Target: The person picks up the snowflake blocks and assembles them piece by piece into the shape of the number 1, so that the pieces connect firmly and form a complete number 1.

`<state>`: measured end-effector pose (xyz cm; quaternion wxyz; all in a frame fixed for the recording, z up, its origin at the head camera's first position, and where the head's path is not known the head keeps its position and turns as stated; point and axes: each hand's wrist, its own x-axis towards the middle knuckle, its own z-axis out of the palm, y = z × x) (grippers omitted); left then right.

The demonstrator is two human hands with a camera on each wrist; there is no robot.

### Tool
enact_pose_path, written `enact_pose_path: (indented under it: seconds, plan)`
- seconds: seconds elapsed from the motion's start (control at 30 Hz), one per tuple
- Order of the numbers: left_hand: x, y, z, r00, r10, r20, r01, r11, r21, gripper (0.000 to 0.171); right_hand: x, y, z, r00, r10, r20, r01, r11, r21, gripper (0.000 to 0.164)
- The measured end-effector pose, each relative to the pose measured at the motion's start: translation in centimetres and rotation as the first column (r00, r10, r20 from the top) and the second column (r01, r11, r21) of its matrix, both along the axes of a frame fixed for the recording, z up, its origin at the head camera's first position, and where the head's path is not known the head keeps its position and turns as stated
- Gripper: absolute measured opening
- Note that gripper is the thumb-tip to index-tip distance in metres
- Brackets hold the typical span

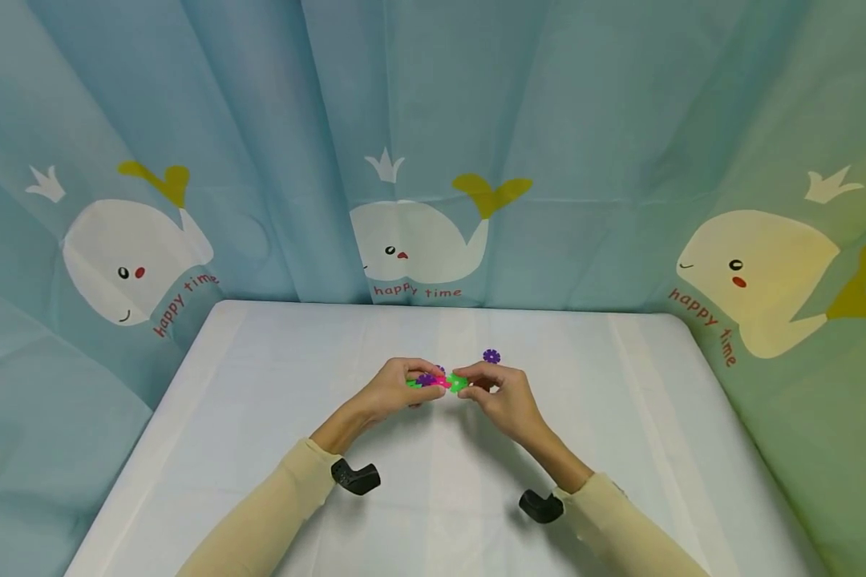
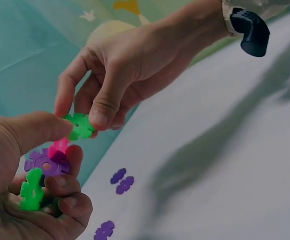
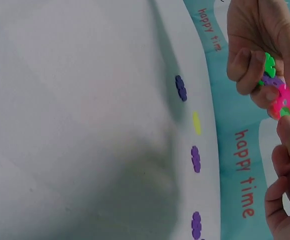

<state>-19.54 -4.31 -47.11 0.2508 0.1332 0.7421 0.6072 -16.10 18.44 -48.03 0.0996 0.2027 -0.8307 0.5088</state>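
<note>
Between the two hands is a short chain of notched, flower-shaped plastic interlocking discs. It runs from a green disc [image 2: 31,191] through a purple disc [image 2: 47,164] and a pink disc [image 3: 286,100] to another green disc [image 1: 458,382]. My left hand [image 1: 386,390] holds the chain, its thumb near the pink piece and its fingers curled beneath. With thumb and fingertips, my right hand [image 1: 508,401] pinches the green disc at the right end. That green disc touches the pink one; how deep their slots sit is hidden by fingers.
Loose purple discs [image 3: 195,159] lie toward the far side of the white table [image 1: 433,497], one [image 1: 491,357] just beyond my right hand. A yellow piece [image 3: 197,123] lies among them. Behind the table's far edge hangs a blue-green whale-print curtain [image 1: 584,120].
</note>
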Motion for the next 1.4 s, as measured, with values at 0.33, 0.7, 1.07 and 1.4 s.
enact_pose_path:
  seconds: [0.33,0.7,1.07,1.4]
  plan:
    - [0.3,-0.5,-0.3,1.0,0.009,0.02,-0.009,1.0,-0.006,0.029,0.2,0.6,-0.3,0.997,0.046,0.069,-0.048,0.998,0.03,0.03]
    - [0.5,-0.2,-1.0,0.996,0.01,-0.093,-0.012,1.0,-0.014,0.032,0.3,0.8,-0.7,0.999,0.03,0.04,-0.03,1.0,-0.004,0.023]
    - [0.9,0.5,-2.7,0.855,0.026,-0.517,-0.093,0.99,-0.105,0.037,0.5,0.1,-0.6,0.993,0.016,0.114,-0.016,1.0,-0.004,0.025]
    - [0.8,0.8,-3.6,0.701,0.017,-0.713,-0.092,0.993,-0.067,0.038,0.1,0.3,-2.1,0.987,0.023,0.161,-0.011,0.997,-0.073,0.024]
